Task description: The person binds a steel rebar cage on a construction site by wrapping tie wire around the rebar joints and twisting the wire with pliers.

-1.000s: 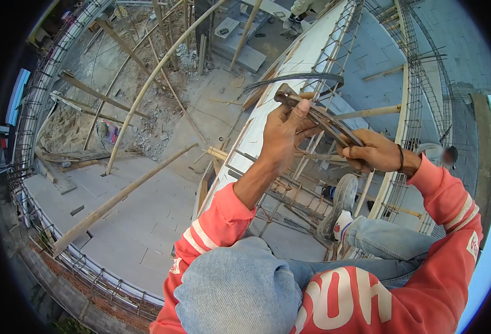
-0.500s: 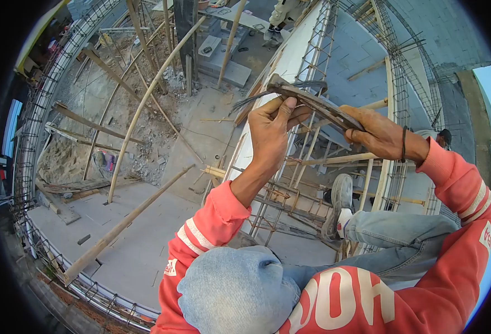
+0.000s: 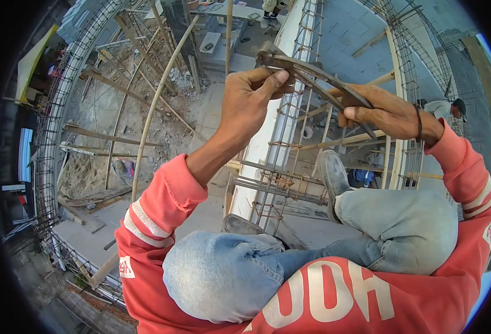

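In front of me my right hand (image 3: 382, 111) is wrapped round the handles of a pair of dark, worn metal pincers (image 3: 318, 72). The handles stand somewhat apart, and the pincers' head points to the upper left. Just below that head is my left hand (image 3: 254, 97), its thumb and fingers pressed together in a pinch. Whatever sits in the pinch is too hidden to name. Beneath both hands runs a tied steel rebar cage (image 3: 281, 133) along a white beam edge (image 3: 254, 186).
My shoes (image 3: 334, 181) and bent knees are over the rebar. Bamboo poles (image 3: 159, 94) rise at left above rubble and sand. More rebar cages (image 3: 48, 139) line the far left. A person in a cap (image 3: 443, 108) is at right; another person (image 3: 270, 11) stands at the top.
My left hand has moved left and slightly up in view, and the pincers have risen. Their handles are spread wider. The bundle of thin wire seen near the pincers' head no longer shows.
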Demonstrator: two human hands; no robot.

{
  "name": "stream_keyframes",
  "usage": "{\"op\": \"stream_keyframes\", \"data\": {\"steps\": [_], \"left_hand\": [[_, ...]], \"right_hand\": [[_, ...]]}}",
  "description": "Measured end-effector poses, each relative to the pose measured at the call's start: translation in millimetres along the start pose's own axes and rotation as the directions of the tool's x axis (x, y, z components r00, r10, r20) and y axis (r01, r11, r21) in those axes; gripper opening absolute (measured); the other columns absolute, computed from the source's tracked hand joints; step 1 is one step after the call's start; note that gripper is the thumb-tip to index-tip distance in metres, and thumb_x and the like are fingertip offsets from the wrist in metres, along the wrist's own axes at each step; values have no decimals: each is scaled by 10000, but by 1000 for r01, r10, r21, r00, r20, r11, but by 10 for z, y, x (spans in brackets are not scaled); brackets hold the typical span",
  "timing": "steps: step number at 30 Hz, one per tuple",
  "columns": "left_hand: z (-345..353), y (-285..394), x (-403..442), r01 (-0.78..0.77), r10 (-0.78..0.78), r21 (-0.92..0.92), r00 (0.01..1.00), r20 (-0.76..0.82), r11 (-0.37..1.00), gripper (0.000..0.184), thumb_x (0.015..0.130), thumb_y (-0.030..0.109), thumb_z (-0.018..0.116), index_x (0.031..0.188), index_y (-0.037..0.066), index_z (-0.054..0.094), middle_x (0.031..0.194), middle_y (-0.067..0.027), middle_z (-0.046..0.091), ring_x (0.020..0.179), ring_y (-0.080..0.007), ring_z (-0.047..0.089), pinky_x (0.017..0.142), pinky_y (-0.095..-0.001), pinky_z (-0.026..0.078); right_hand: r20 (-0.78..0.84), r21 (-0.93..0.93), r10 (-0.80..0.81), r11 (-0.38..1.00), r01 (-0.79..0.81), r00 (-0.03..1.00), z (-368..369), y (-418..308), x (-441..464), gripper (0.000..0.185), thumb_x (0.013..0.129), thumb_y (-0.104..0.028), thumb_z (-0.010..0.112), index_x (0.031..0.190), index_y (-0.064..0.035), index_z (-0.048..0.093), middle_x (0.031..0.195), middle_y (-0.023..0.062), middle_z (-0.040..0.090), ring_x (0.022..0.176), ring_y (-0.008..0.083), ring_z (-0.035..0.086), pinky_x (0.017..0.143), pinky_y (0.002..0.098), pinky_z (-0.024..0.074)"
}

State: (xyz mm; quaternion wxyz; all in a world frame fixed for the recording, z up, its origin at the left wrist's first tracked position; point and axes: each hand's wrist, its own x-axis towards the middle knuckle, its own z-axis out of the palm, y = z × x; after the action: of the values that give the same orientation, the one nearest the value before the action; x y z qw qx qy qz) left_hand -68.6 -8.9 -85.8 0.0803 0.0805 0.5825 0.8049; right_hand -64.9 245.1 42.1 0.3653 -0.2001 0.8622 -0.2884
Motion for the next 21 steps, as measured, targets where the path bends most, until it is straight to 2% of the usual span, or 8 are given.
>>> {"op": "stream_keyframes", "data": {"steps": [2,7,11,14,15,16,18,21], "left_hand": [[-79,91,-21,58,-58,114,998,1,992,349,993,299,679,1125,-19,737,1007,-123,760,933,-198,735,886,-330,578],[-169,229,-25,208,-201,352,978,-55,913,402,1009,366,647,1137,-5,736,1067,-98,749,977,-178,705,893,-343,564],[-77,365,48,498,-480,132,865,-145,857,371,1036,356,605,1142,12,695,1139,-93,720,926,-174,687,844,-324,559],[-265,386,347,499,-487,298,865,-118,814,350,1049,345,581,1099,19,698,1129,-95,715,984,-185,688,859,-321,559],[-249,350,413,513,-495,296,858,-138,806,350,1049,345,581,1099,19,698,1129,-95,715,984,-185,688,859,-321,559],[-206,329,482,480,-446,334,877,-177,811,343,1059,339,560,1095,22,687,1114,-95,710,1006,-197,688,882,-334,560],[-84,239,543,464,-403,382,885,-232,799,337,1068,334,539,1091,26,676,1099,-96,704,1027,-209,689,904,-348,560],[321,26,726,309,-346,-191,913,-214,932,332,1090,336,470,1176,36,582,984,-67,672,975,-227,683,980,-403,542]], "right_hand": [[-6,305,-109,946,106,994,49,172,195,497,1051,-321,542,1435,-8,507,992,77,700,879,144,625,752,334,502],[-8,407,-258,882,238,966,280,558,540,604,1045,-423,510,1505,-36,454,1066,56,704,951,128,631,751,282,525],[40,641,-406,711,288,913,471,679,546,646,1034,-397,536,1539,-19,401,1143,139,693,937,161,650,604,246,518],[126,682,-470,680,268,873,614,933,523,656,1027,-380,576,1543,-18,394,1196,162,680,1000,194,662,658,272,550],[218,656,-426,730,191,878,574,994,520,589,1023,-279,595,1521,-16,421,1234,170,664,1094,230,645,807,329,571],[229,663,-442,723,194,867,568,1136,570,589,1023,-279,595,1521,-16,421,1234,170,664,1094,230,645,807,329,571],[101,181,-435,892,414,895,671,1546,680,547,1000,-140,605,1517,-82,434,1269,164,644,1164,278,612,947,375,542],[1,-54,-342,938,342,940,605,2064,637,577,957,-49,620,1503,-103,439,1317,187,559,1172,363,566,1022,430,457]]}}
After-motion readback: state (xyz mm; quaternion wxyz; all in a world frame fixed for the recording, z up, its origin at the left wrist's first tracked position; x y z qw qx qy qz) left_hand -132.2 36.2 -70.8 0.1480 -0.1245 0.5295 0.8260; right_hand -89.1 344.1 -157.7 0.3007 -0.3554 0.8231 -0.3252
